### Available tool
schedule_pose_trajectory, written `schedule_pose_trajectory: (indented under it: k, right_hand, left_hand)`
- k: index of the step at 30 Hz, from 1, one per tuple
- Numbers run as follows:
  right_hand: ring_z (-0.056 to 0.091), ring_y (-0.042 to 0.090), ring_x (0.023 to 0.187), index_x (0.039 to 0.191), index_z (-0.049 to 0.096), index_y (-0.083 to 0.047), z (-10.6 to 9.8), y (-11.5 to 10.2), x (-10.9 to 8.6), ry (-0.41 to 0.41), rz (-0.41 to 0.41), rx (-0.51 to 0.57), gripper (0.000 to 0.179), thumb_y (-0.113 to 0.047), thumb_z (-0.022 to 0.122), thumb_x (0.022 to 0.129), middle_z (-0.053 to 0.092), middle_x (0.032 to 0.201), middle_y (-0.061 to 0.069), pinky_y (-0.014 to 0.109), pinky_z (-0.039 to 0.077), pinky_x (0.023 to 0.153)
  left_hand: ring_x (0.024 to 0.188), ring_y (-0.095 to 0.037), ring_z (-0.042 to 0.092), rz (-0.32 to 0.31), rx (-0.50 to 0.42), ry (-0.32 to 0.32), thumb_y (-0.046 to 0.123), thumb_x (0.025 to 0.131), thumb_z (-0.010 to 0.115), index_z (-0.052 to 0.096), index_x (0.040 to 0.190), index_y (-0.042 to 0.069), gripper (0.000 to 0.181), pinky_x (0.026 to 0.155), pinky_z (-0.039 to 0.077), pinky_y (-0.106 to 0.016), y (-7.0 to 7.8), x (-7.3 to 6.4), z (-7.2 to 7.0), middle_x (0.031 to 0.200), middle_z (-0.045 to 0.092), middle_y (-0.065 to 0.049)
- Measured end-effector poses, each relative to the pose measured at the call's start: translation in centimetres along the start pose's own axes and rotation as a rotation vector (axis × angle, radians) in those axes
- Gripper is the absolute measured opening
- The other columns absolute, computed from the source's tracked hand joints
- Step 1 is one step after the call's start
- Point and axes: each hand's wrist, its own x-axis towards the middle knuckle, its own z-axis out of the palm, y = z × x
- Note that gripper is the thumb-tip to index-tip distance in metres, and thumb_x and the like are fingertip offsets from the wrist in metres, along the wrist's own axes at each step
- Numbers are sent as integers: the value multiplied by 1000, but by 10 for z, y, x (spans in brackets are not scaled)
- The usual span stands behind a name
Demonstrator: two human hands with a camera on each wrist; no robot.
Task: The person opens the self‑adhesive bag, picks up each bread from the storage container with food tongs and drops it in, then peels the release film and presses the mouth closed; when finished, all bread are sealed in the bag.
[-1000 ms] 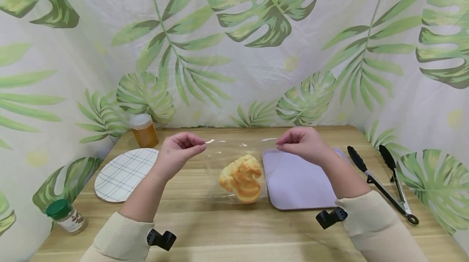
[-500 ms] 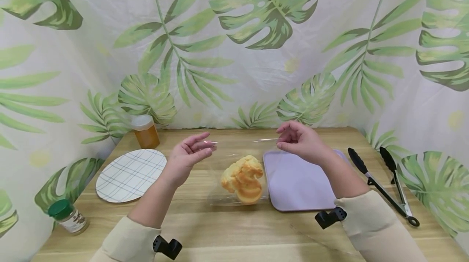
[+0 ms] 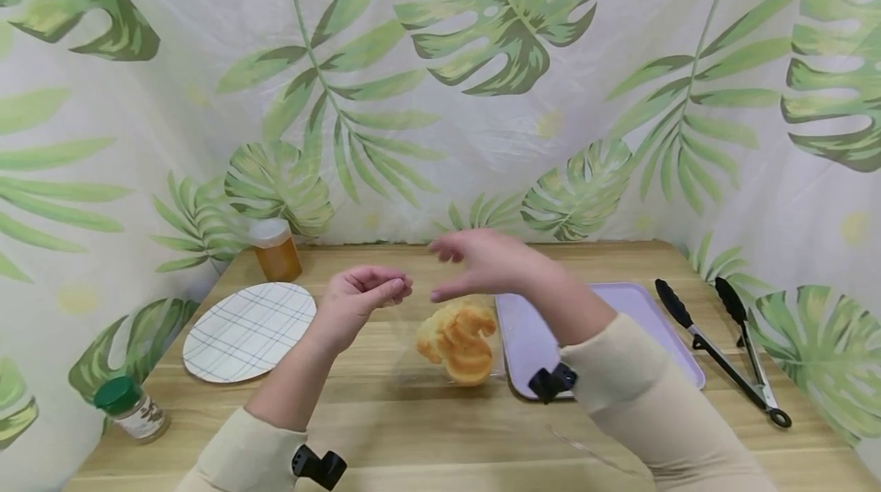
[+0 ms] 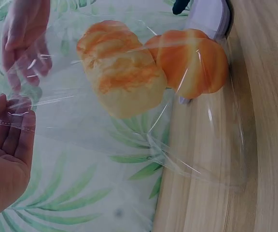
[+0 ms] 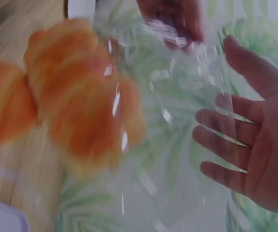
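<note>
A clear plastic bag (image 4: 62,116) hangs by its top edge from my left hand (image 3: 352,307), whose thumb and fingers pinch the film. Golden-brown bread (image 3: 457,343) is inside; in the left wrist view it appears as a long ridged loaf (image 4: 122,70) and a rounder ribbed bun (image 4: 189,63). My right hand (image 3: 492,262) is just right of the left one, above the bread. Its fingers (image 5: 226,140) are spread and apart from one another in the right wrist view, close to the film but gripping nothing.
A lilac tray (image 3: 643,316) lies right of the bag, with black-tipped tongs (image 3: 719,354) beyond it. On the left are a checked oval plate (image 3: 249,333), a jar of amber liquid (image 3: 277,251) and a green-capped shaker (image 3: 131,409). A leaf-patterned cloth (image 3: 440,94) hangs behind the table.
My right hand has let go of the bag's right corner and moved left towards my left hand. The left hand has shifted slightly right, still holding the bag.
</note>
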Motion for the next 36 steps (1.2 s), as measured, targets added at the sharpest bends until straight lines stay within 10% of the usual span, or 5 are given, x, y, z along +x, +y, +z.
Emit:
schedule_pose_trajectory:
  k: [7,25,36]
  right_hand:
    - [57,6,67,83,73,-17,2,-2,13,-78,-12,-43,10,-26,73,88,69,77,-7,22,50,64]
    - [66,8,79,90,75,-12,-1,79,-47,108,171,179,7,-19,75,87,74,85,-2,28,57,73]
    - [64,4,101,138,42,10,82,105,-49,188,29,872,62,-2,71,84,58,128,32,26,57,88]
  left_hand:
    - [87,-4,71,4,12,1,-1,93,61,73,91,24,28,80,60,-22,2,-5,-6,91,76,12]
    - [84,-4,72,17,-21,60,-2,93,62,74,93,18,23,78,60,-21,-5,-4,-14,89,76,11]
    - [89,-4,71,70,-29,48,0,93,62,73,93,25,28,83,59,-21,-12,-7,-15,92,75,11]
